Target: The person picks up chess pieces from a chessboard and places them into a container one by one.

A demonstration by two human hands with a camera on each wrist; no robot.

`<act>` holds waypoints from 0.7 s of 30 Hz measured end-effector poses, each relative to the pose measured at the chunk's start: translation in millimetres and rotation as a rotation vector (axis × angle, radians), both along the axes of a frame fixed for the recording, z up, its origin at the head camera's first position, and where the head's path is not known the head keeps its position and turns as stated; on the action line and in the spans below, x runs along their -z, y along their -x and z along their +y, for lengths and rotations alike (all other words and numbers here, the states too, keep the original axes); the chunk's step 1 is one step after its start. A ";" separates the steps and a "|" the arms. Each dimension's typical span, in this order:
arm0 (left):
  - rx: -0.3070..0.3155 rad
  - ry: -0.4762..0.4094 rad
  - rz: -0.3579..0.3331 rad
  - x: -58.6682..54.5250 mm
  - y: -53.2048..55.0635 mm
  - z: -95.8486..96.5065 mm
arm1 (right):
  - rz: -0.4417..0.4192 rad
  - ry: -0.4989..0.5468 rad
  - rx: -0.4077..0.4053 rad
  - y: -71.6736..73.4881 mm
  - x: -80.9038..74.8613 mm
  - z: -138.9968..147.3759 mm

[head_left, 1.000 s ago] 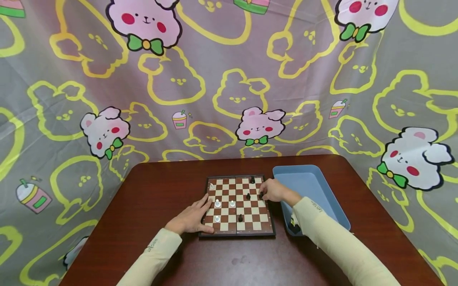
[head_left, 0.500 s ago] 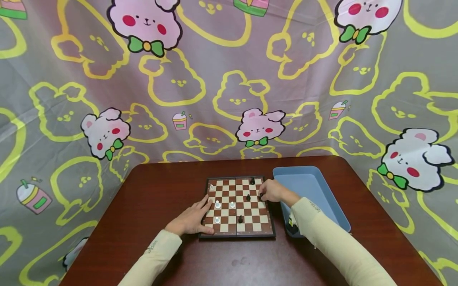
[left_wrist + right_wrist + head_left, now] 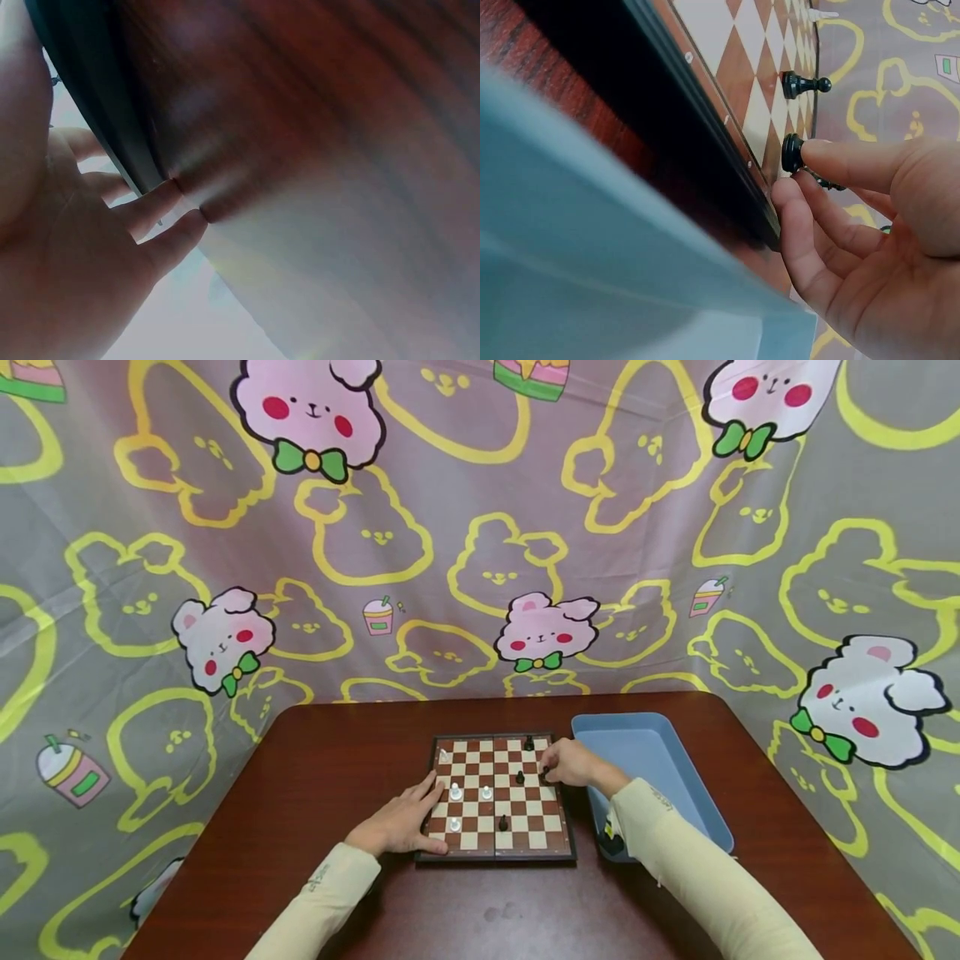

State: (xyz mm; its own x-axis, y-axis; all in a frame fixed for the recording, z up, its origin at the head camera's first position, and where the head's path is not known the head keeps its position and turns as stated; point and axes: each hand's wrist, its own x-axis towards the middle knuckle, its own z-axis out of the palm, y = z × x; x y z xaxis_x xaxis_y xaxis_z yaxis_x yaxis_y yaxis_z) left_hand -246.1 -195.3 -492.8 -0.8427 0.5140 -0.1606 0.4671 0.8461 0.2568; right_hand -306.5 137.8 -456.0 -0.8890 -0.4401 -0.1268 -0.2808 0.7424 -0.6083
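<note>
A brown-and-cream chessboard (image 3: 529, 817) lies on the table. My left hand (image 3: 401, 818) rests along its left edge, fingers spread; in the left wrist view, two fingertips touch the tabletop beside the board's dark side. With thumb and fingers, my right hand (image 3: 576, 762) pinches a black chess piece (image 3: 791, 154) near the board's right edge. Its top is covered by my fingers, and I cannot tell whether its base touches the board. A black pawn (image 3: 802, 85) stands close by. Other black pieces (image 3: 503, 822) and several white pieces (image 3: 455, 792) are spread over the squares.
Right of the board sits a blue tray (image 3: 656, 720), partly under my right forearm, with a dark item (image 3: 610, 838) at its near left corner. The dark wooden table (image 3: 337, 760) extends around them. Patterned cloth (image 3: 465, 635) hangs behind and at both sides.
My right hand, still pinching the black chess piece, has edged very slightly left. My left hand stays at the board's edge. The head view has tilted a little.
</note>
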 end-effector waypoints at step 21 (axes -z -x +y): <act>0.001 0.005 0.042 5.0 -2.1 7.2 | -0.007 0.143 -0.027 -0.8 -7.6 0.8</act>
State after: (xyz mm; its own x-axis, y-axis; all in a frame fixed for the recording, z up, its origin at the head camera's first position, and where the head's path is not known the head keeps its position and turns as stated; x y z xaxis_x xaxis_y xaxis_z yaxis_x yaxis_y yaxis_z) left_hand -243.9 -188.1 -497.8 -0.8482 0.5139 -0.1281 0.4780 0.8470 0.2327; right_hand -305.7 138.6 -448.4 -0.8760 -0.4775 -0.0675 -0.2945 0.6406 -0.7092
